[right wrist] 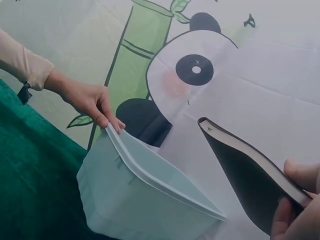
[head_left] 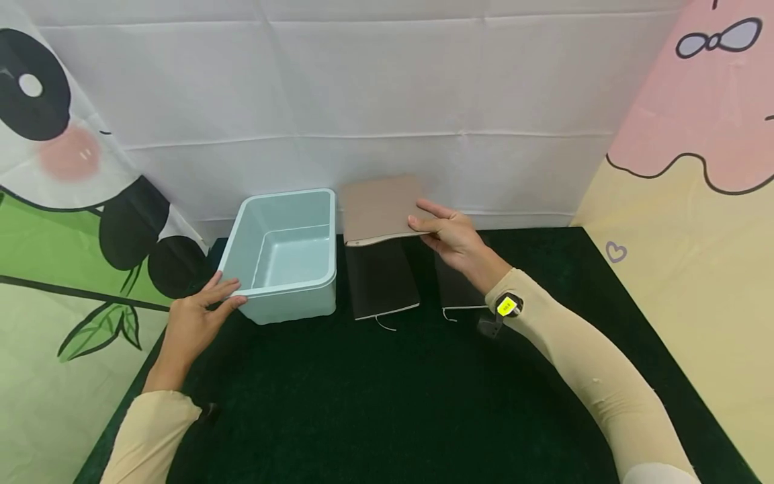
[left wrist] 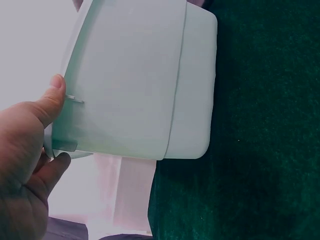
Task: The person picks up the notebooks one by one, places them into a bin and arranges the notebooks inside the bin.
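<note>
A taupe-covered notebook (head_left: 382, 207) is pinched at its right edge by my right hand (head_left: 453, 236), thumb on top and fingers below. It is held up above a black notebook (head_left: 382, 279). The right wrist view shows its pale page edges and the dark-looking underside of the notebook (right wrist: 237, 170). My left hand (head_left: 196, 323) grips the near left corner of a light blue plastic bin (head_left: 290, 306), thumb and fingers at the rim. Nothing lies inside the bin. In the left wrist view the bin's outer wall (left wrist: 125, 75) fills the middle.
A second black notebook (head_left: 462, 286) lies partly hidden under my right hand and wrist. White ribbon bookmarks trail from both black notebooks. Dark green cloth (head_left: 387, 403) covers the table. A white cloth backdrop (head_left: 387, 81) rises behind, with printed panels at both sides.
</note>
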`<state>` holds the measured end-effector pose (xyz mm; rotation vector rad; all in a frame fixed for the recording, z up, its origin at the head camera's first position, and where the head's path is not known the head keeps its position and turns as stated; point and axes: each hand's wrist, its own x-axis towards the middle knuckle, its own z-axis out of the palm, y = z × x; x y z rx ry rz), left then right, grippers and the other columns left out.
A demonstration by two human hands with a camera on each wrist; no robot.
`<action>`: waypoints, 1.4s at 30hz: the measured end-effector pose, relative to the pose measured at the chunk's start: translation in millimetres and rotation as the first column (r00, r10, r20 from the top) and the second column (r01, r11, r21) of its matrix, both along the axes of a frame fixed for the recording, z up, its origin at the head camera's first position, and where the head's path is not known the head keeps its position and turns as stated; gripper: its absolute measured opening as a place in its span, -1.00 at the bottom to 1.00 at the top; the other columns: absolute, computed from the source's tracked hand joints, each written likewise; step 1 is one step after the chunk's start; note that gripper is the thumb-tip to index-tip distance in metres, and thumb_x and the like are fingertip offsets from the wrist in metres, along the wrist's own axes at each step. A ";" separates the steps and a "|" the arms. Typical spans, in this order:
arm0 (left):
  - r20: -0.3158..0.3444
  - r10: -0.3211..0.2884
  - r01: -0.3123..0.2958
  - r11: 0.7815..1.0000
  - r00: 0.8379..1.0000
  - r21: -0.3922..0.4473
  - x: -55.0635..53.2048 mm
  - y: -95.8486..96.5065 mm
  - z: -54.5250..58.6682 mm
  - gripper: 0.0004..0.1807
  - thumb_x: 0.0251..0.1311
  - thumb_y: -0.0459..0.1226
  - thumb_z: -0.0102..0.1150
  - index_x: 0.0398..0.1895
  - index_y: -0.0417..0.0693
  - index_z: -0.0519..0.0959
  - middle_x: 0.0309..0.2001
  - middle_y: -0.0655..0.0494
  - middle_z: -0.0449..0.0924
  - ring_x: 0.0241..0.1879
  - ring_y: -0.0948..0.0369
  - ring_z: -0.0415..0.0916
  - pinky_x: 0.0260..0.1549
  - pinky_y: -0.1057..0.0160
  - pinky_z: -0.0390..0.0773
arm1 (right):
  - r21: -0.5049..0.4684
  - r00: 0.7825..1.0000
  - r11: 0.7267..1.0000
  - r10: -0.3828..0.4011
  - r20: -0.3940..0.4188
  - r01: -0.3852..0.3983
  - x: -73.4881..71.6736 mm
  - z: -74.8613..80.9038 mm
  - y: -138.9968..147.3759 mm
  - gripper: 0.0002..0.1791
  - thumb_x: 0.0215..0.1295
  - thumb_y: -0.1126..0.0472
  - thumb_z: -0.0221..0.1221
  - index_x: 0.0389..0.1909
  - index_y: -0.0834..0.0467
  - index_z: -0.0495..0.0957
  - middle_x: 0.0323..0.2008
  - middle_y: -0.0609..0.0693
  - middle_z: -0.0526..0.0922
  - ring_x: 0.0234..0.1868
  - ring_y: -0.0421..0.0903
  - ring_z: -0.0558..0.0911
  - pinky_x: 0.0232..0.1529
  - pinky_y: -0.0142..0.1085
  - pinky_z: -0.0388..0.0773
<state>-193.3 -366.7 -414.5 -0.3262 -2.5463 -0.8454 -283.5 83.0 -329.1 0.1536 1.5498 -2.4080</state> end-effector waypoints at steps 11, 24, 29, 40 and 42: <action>0.017 0.019 -0.018 1.000 1.000 -0.014 -0.8 0.5 -1.2 -0.60 0.27 -0.20 0.40 0.13 -0.18 0.69 0.15 -0.17 0.65 0.29 -0.25 0.45 -0.16 0.70 0.33 | 0.021 0.996 0.998 0.056 -0.069 -0.054 -10.4 -1.5 -46.1 -0.42 0.30 0.47 0.31 0.34 0.14 0.54 -0.28 -0.06 0.76 -0.15 -0.19 0.73 0.14 -0.24 0.45; 0.003 0.018 -0.018 1.000 1.000 -0.012 -2.7 1.2 -0.6 -0.60 0.26 -0.21 0.41 0.13 -0.16 0.70 0.15 -0.17 0.65 0.30 -0.26 0.44 -0.05 0.51 0.51 | 0.023 0.994 0.997 0.076 -0.073 -0.075 -24.2 0.5 -93.1 -0.43 0.23 0.46 0.38 0.28 0.14 0.60 -0.33 -0.04 0.79 -0.24 -0.20 0.74 0.29 -0.10 0.44; 0.009 0.022 -0.022 1.000 1.000 -0.008 -2.4 0.5 1.1 -0.59 0.27 -0.20 0.40 0.14 -0.17 0.69 0.16 -0.19 0.64 0.30 -0.28 0.44 -0.13 0.12 0.68 | 0.057 0.995 0.997 0.065 -0.082 -0.060 -31.8 -1.8 -113.1 -0.44 0.17 0.41 0.44 0.23 0.14 0.63 -0.37 -0.06 0.78 -0.25 -0.20 0.74 0.19 -0.14 0.51; 0.006 0.011 -0.011 1.000 1.000 -0.002 -2.4 -2.3 -2.2 -0.60 0.29 -0.21 0.39 0.14 -0.18 0.69 0.16 -0.19 0.64 0.29 -0.31 0.43 -0.65 0.40 0.23 | 0.172 0.992 0.983 0.081 -0.098 -0.063 -34.2 -15.3 -148.3 -0.40 0.12 0.36 0.50 0.24 0.16 0.62 -0.17 0.02 0.81 -0.28 -0.21 0.74 0.22 -0.12 0.53; 0.011 0.013 -0.013 1.000 1.000 0.001 -1.6 -2.3 -2.3 -0.61 0.29 -0.20 0.39 0.13 -0.18 0.69 0.17 -0.20 0.63 0.28 -0.32 0.44 -0.68 0.36 0.19 | 0.196 0.990 0.978 0.090 -0.105 -0.068 -32.9 -17.4 -154.1 -0.39 0.11 0.35 0.50 0.24 0.17 0.62 -0.04 0.02 0.77 -0.28 -0.21 0.69 0.23 -0.08 0.51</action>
